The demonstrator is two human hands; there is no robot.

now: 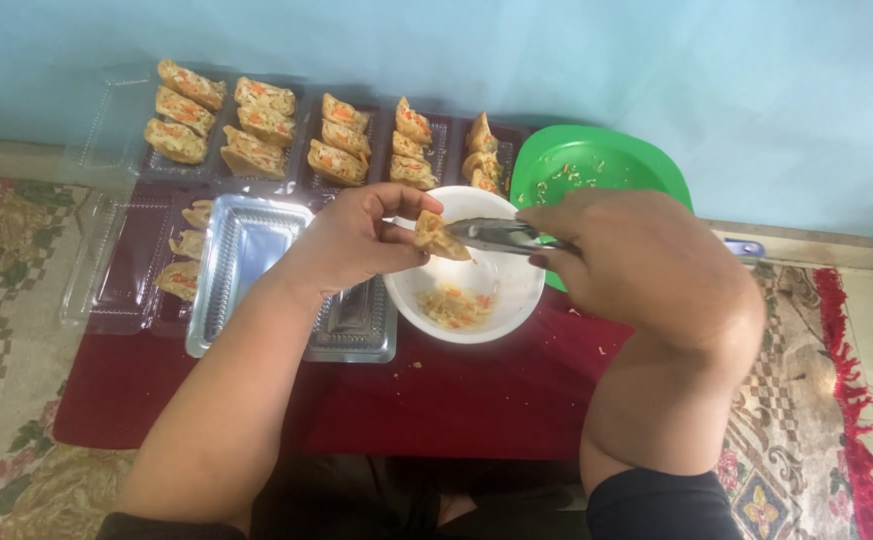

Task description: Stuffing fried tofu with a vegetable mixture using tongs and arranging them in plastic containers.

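My left hand (pixel 356 240) pinches a small triangular tofu pocket (pixel 439 236) above a white bowl (pixel 501 318) that has shredded vegetable filling (pixel 456 306) at its bottom. Metal tongs (pixel 496 235) are gripped in my right hand (pixel 646 260), and their tips touch the open side of the tofu pocket. Both hands hover over a dark red low table (pixel 456 400).
Clear plastic trays (pixel 246 250) lie open on the table's left; several filled tofu pieces (pixel 256 130) sit in rows at the back. A green plate (pixel 596 165) with crumbs stands behind the bowl. Patterned rugs (pixel 6 330) flank the table, with a light blue wall beyond.
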